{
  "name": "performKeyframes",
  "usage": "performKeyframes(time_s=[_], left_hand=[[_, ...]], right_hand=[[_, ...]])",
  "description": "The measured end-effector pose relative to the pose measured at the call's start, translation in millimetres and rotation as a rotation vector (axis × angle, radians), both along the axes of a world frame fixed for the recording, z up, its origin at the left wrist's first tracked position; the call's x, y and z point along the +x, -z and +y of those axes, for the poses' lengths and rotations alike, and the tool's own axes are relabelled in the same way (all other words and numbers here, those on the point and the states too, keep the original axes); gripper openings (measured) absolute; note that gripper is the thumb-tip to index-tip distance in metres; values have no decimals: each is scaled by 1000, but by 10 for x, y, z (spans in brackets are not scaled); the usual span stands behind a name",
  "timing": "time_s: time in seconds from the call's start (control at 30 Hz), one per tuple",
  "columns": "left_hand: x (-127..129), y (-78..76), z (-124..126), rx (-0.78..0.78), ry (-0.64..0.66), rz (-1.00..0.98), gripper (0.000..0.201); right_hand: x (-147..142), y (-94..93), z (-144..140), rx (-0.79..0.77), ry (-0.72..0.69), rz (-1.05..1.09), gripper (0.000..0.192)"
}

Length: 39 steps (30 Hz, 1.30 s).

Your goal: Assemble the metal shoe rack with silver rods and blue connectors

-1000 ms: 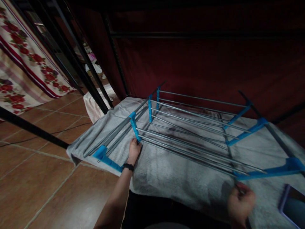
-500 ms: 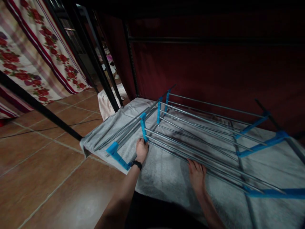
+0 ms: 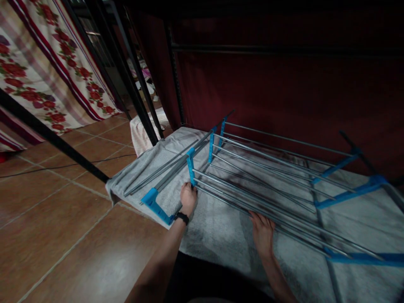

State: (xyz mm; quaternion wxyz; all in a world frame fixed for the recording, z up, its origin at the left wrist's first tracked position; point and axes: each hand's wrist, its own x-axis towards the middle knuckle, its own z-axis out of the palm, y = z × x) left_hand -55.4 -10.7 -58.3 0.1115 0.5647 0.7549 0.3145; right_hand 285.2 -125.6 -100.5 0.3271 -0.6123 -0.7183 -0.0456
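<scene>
A metal rack (image 3: 271, 168) of grey rods joined by blue plastic brackets lies on a grey towel (image 3: 221, 235). My left hand (image 3: 188, 198), with a black band on the wrist, grips the near left end of the rods beside an upright blue bracket (image 3: 190, 165). My right hand (image 3: 262, 232) rests on the front rods near the middle, fingers curled over them. A loose blue bracket (image 3: 154, 203) with grey poles lies at the towel's left edge.
Brown floor tiles (image 3: 63, 235) spread to the left. Black slanted metal poles (image 3: 132, 84) stand behind the towel's left corner. A floral cloth (image 3: 47, 63) hangs at far left. A dark red fabric wall (image 3: 284, 92) backs the rack.
My right hand has moved left from the rack's near right corner to the middle of the front rods. My left hand has stayed at the left end. The view shifted.
</scene>
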Motion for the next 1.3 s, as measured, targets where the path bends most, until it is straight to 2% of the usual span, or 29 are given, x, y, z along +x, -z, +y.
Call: performKeyframes(time_s=[0.23,1.07,1.17,1.3], left_hand=[[5,15,-11,27,1,-21,3],[33,-3,-40,57,-3,41,6],[27,-31,-50,49,-4,50,10],[17,-80,-43,39,6,43,16]], right_hand=[[-11,-30,-2,-41,10,1,32],[-108,-77,22,-5,-20,46,33],[-130,-88,-95,7,-12,71,41],[88,-87,-511,-1,83,116,44]])
